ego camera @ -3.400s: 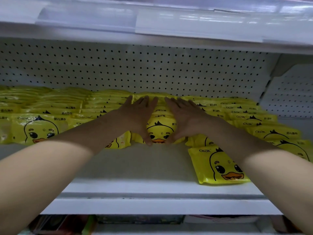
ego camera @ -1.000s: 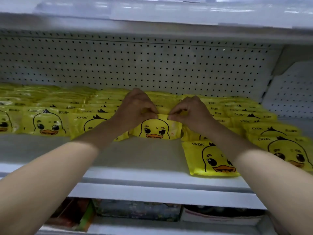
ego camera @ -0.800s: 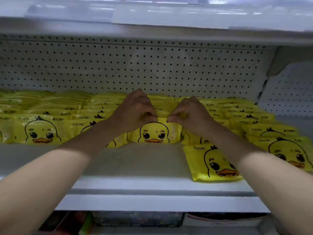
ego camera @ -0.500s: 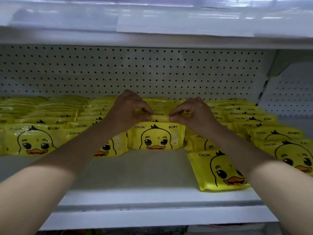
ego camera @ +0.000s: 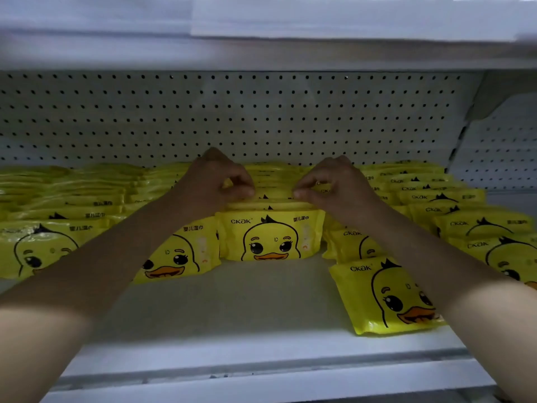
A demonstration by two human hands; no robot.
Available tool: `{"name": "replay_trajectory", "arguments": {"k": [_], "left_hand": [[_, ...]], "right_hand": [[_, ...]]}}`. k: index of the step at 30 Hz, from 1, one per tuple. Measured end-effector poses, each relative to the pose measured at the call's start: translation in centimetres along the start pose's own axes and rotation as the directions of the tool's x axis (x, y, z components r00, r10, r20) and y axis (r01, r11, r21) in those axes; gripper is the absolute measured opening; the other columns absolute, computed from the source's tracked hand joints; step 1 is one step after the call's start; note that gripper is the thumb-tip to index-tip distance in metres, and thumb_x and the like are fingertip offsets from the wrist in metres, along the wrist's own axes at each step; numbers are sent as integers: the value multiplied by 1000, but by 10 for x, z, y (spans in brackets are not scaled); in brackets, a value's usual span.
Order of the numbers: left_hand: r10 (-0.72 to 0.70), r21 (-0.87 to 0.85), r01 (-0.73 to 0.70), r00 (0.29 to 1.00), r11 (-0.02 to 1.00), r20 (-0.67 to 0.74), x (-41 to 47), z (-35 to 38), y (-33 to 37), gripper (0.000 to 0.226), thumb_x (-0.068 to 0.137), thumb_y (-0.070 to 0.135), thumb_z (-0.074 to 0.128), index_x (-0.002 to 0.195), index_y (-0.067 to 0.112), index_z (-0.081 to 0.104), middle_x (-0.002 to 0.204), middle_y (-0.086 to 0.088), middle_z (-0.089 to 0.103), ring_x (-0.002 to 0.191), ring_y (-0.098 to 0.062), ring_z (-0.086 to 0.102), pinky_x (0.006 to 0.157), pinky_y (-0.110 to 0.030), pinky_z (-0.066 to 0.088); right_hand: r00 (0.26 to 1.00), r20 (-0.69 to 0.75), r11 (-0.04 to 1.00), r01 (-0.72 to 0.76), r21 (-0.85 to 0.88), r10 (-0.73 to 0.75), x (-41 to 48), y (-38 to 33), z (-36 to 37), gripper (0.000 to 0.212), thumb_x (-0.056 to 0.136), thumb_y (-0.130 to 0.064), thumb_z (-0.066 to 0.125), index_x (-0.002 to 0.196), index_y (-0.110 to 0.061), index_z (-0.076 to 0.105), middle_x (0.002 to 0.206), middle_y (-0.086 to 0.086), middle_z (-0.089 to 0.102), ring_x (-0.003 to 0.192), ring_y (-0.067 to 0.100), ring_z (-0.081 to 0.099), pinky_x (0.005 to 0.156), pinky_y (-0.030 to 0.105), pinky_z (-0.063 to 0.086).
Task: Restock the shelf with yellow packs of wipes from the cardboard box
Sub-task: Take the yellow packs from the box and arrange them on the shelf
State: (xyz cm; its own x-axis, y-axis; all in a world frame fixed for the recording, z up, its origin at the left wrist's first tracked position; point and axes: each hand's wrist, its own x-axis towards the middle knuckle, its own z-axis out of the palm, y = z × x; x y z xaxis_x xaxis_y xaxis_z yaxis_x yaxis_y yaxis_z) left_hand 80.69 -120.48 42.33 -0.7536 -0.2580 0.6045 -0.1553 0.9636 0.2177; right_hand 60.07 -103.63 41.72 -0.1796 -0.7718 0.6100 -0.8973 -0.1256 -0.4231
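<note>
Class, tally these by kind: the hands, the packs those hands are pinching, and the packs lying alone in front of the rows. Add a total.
Hands: 2, left hand and right hand
Pinched pack: 1, held by both hands
Lone pack: 1, flat at the front right
Total: 4

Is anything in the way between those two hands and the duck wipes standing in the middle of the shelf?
Nothing visible. The left hand and right hand already pinch the top edges of the middle wipes packs. The loose pack lies flat off to the right, not between them.
</note>
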Motion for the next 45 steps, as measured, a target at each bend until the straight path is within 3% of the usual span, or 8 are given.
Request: {"name": "replay_trajectory", "arguments": {"k": [6, 9, 16, 22, 29, 35, 40, 45], "left_hand": [[-100, -27, 102, 993, 994, 58, 4, -1, -10, 17, 73, 41, 80, 88, 38, 73, 80, 21, 67, 99, -17, 54, 95, -43, 41], [-138, -15, 139, 989, 990, 54, 5, 1, -9, 16, 74, 37, 79, 90, 33, 76, 86, 14, 65, 100, -11, 45, 90, -35, 38], [-44, 133, 34, 996, 990, 77, 5, 2, -13, 7, 82, 31, 74, 88, 30, 76, 84, 5, 62, 92, -6, 40, 80, -31, 37], [-38, -24, 40, 996, 999, 87, 2, -1, -10, 13, 78, 34, 77, 91, 30, 74, 84, 16, 65, 101, -11, 43, 82, -30, 36], [-49, 110, 33, 987, 993, 152, 8, 4, -17, 8, 82, 37, 73, 84, 43, 68, 88, 0, 59, 92, -17, 48, 82, -36, 42], [-18, -116, 28, 996, 993, 85, 12, -8, -17, 6, 86, 19, 73, 92, 20, 75, 83, 9, 69, 82, 7, 61, 79, -13, 40], [-99, -84, 112, 984, 990, 150, 20, 0, -35, 15, 76, 28, 82, 89, 31, 76, 83, 17, 72, 88, -1, 63, 97, -41, 47], [-82, -23, 86, 989, 996, 126, 24, 5, -36, 13, 76, 29, 81, 88, 27, 77, 85, 10, 71, 91, -8, 58, 92, -39, 47]], "right_hand": [[999, 32, 997, -13, -81, 15, 11, 1, 6, 16, 77, -37, 81, 92, -33, 77, 87, -9, 64, 96, 14, 49, 84, 28, 33], [999, 45, 994, -26, -106, 31, 14, 2, 9, 11, 78, -37, 80, 88, -38, 75, 90, -2, 63, 99, 20, 48, 83, 29, 33], [998, 59, 979, -16, -202, 28, 18, 4, 6, 8, 88, -27, 72, 92, -21, 75, 88, -9, 57, 103, 20, 45, 88, 31, 37], [997, 71, 998, 25, -64, -20, 11, 6, 3, 15, 77, -31, 82, 90, -26, 77, 80, -24, 54, 90, -12, 45, 85, 14, 27], [988, 154, 969, 39, -245, -1, 20, 7, 10, 15, 86, -31, 73, 94, -20, 78, 99, 5, 60, 104, 21, 44, 90, 35, 38], [999, 45, 998, 17, -65, -14, 26, 7, 5, 14, 83, -28, 77, 97, -27, 77, 84, -20, 58, 90, -1, 47, 83, 12, 34], [997, 57, 991, -54, -123, 61, 34, 9, 13, 14, 77, -36, 81, 90, -34, 77, 93, -2, 64, 103, 22, 48, 83, 32, 37], [994, 72, 985, -72, -159, 84, 40, 9, 18, 9, 80, -35, 79, 89, -32, 77, 97, 2, 63, 108, 24, 46, 91, 39, 41]]}}
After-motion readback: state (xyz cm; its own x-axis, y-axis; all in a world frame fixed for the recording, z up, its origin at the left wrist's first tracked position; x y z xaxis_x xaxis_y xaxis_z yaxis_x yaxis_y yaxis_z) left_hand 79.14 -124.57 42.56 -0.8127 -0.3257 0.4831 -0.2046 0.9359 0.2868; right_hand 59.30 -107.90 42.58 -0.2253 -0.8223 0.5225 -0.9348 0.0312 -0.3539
